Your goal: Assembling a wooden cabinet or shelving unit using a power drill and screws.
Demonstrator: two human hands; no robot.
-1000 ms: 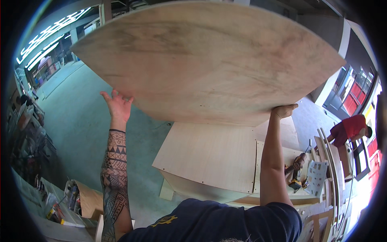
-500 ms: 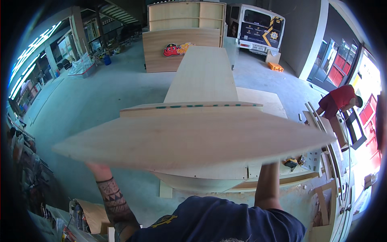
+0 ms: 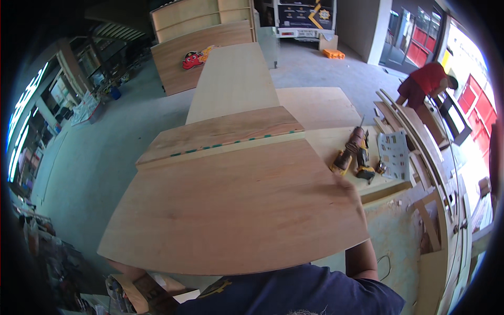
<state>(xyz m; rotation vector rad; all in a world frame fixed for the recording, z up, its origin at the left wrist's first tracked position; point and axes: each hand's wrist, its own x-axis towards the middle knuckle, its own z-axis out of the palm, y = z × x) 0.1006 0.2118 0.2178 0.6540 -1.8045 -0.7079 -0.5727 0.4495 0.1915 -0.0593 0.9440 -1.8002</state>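
Note:
I hold a large curved plywood panel (image 3: 231,210) flat in front of my chest, over a wooden bench piece (image 3: 220,131) with a green-marked edge. My right forearm (image 3: 361,257) comes up under the panel's right edge, and that hand is mostly hidden at the edge. At the lower left my tattooed left forearm (image 3: 131,273) goes beneath the panel, so the hand itself cannot be seen. Both arms carry the panel.
Two yellow-and-black power drills (image 3: 350,151) and a white patterned sheet (image 3: 394,153) lie on a board to the right. Bent wooden strips (image 3: 420,139) lean further right. A person in a red shirt (image 3: 428,79) bends over there. A long panel (image 3: 233,79), cabinets (image 3: 205,47) and a van (image 3: 304,13) stand behind.
The panel came down from overhead, where its underside filled the view, to chest height and now lies nearly flat. My hands dropped with it and slipped out of sight.

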